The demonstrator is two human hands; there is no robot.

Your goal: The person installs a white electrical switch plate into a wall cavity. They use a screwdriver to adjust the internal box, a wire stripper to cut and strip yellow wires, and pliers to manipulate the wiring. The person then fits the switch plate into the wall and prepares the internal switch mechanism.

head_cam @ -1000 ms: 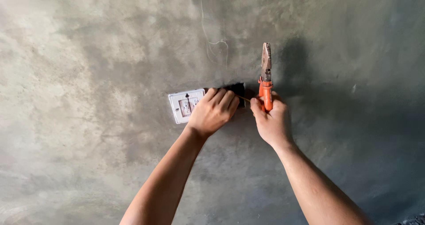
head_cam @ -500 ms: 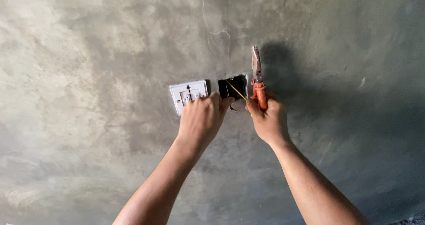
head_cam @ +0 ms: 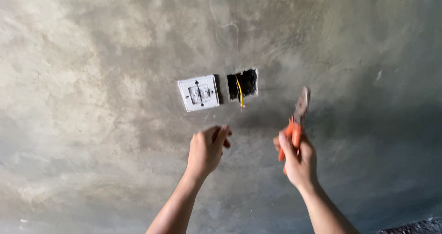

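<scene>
While the right hand (head_cam: 298, 159) was closed around the orange handles of a pair of pliers (head_cam: 295, 125), the tool stood nearly upright against the grey wall (head_cam: 92, 77). Its long axis ran from the palm up and a little to the right, with the dull metal nose pointing toward the top of the view and the handles pointing down into the fist. The nose was blurred, so whether the tool's tips were parted or together could not be told. The pliers sat to the lower right of the wall opening, near it but not touching it.

The left hand (head_cam: 207, 150) held nothing. Its fingers were loosely curled with the knuckles facing the wall, and it hung just left of the right hand, apart from it and apart from the wall fittings above.

Above the left hand, a white switch plate (head_cam: 199, 92) was fixed to the wall, tilted slightly with its right side higher. Just beside it on the right was a dark rectangular hole (head_cam: 247, 82) cut into the plaster. A thin yellow wire (head_cam: 240, 92) hung out of that hole, running almost straight down with its free end below the lower edge. Higher up, a faint pale scratch curled across the plaster. Both forearms rose from the bottom edge of the view.
</scene>
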